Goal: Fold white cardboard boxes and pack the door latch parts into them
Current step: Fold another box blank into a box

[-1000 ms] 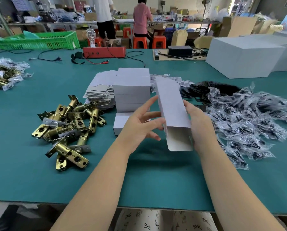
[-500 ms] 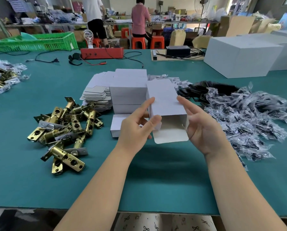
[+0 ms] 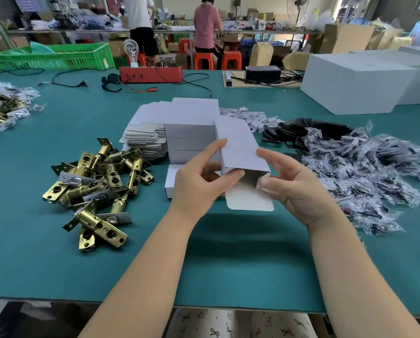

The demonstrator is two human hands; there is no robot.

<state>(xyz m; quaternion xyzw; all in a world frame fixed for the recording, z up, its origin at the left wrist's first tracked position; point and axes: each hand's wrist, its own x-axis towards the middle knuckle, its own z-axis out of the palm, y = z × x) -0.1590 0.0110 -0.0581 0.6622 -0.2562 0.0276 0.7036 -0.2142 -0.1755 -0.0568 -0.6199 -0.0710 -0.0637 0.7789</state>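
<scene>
A small white cardboard box [image 3: 238, 147] hangs above the green table [image 3: 228, 264], squared up, with its near end open and a rounded flap hanging down. My left hand [image 3: 199, 184] grips its left side, thumb at the open mouth and fingers behind. On the right corner of that mouth my right hand [image 3: 296, 191] pinches the side flap between thumb and forefinger. A pile of brass door latches [image 3: 96, 176] lies to the left. Behind the box are folded white boxes [image 3: 191, 135] and a stack of flat blanks [image 3: 145, 135].
Clear bags of small dark parts [image 3: 365, 172] spread out on the right, with black plates [image 3: 301, 130] behind them. Large white cartons [image 3: 355, 81] stand at the back right. A red tester box [image 3: 150, 74], cables and a green crate [image 3: 55, 57] sit further back. More bagged latches [image 3: 4, 111] lie far left.
The blank went from flat to a squared tube. Both hands shifted to its near open end, the left thumb into the mouth, the right pinching the side flap.
</scene>
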